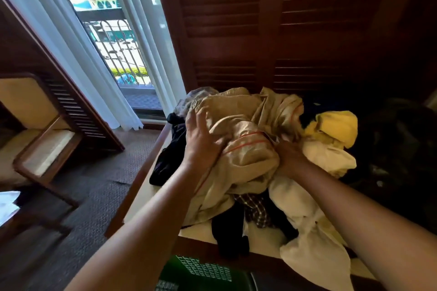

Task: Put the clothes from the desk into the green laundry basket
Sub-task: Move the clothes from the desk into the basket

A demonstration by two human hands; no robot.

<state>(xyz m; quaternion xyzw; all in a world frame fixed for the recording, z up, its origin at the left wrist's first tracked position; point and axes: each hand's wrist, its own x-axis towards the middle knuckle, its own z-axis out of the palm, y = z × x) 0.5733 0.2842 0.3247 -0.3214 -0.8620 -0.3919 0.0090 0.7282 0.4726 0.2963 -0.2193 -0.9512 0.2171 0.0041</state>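
A heap of clothes lies on the desk (151, 186). On top is a tan garment with thin red stripes (246, 149). My left hand (201, 142) presses flat against its left side, fingers spread. My right hand (289, 156) digs into its right side, fingers buried in the cloth. Around it lie a yellow piece (335, 125), a cream garment (305, 210), a checked cloth (255, 210) and dark clothes (170, 158). The green laundry basket (203, 271) shows only its slotted rim at the bottom edge, below the desk's front.
Dark wooden louvred doors (272, 30) rise right behind the desk. A glass balcony door with white curtains (101, 54) is at the left. A wooden chair with cream cushions (45, 139) stands on the dark carpet at the far left.
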